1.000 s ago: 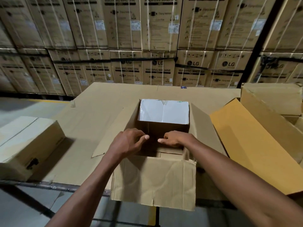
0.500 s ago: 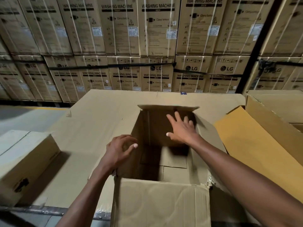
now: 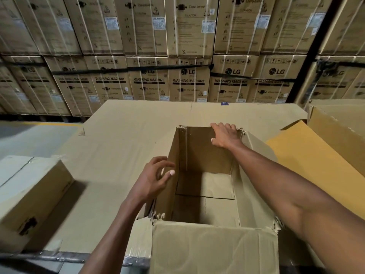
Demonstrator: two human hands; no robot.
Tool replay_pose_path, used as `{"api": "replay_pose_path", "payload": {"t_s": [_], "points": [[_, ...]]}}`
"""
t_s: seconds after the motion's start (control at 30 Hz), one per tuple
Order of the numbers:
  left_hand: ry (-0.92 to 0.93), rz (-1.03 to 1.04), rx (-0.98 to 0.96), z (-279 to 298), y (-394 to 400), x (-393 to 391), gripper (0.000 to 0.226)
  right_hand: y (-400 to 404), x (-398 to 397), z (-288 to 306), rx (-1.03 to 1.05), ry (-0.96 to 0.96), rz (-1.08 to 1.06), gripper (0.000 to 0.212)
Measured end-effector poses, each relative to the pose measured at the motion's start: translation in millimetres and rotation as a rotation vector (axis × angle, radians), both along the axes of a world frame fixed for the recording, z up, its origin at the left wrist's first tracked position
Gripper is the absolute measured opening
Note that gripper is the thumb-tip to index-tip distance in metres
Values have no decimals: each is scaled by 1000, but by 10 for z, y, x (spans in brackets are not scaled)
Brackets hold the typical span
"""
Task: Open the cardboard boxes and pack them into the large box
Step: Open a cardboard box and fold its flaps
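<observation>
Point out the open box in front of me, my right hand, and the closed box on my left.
open box (image 3: 199,151): head view, inner face of the far wall.
right hand (image 3: 224,136): head view, back of the hand at the far rim.
closed box (image 3: 29,186): head view, its top face.

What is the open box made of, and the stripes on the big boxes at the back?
The open box looks like plain brown cardboard, matte, with torn, fuzzy corners. The pale stripes seem to be plastic strapping bands, though blur leaves that uncertain.

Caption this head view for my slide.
Right hand grips the open cardboard box's far rim; left hand hovers beside it.
</observation>
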State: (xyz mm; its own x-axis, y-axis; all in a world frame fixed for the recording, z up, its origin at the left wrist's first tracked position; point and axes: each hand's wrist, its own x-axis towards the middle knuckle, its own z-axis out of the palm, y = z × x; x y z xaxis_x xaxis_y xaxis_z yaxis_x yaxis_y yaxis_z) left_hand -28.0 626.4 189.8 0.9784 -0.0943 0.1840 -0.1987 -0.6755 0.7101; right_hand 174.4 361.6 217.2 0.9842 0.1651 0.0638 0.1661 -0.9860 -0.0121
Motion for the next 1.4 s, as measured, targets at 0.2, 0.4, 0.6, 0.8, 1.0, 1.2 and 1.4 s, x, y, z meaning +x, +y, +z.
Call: {"api": "replay_pose_path", "payload": {"t_s": [0.2, 0.4, 0.6, 0.8, 1.0, 1.2, 1.4], "points": [[3, -30, -34, -62, 58, 75, 26, 11, 86, -110, -4, -8, -28, 70], [-101, 1, -232, -115, 129, 68, 28, -133, -246, 52, 259, 115, 4, 79], [-120, 114, -472, -226, 291, -22, 36, -781, -1271, 209, 894, -48, 35, 28], [8, 116, -445, -302, 486, -127, 29, -1348, -2026, -153, 1204, -67, -79, 23], [202, 144, -445, -367, 509, -313, 43, -1716, -2443, -522, 1314, 67, -214, 41], [331, 110, -466, -331, 578, -504, 49, -1865, -2730, -575, 1396, 189, -224, 40], [158, 151, -403, 51, 809, -511, 28, -1973, -2652, -204, 1375, 80, -202, 33]]}}
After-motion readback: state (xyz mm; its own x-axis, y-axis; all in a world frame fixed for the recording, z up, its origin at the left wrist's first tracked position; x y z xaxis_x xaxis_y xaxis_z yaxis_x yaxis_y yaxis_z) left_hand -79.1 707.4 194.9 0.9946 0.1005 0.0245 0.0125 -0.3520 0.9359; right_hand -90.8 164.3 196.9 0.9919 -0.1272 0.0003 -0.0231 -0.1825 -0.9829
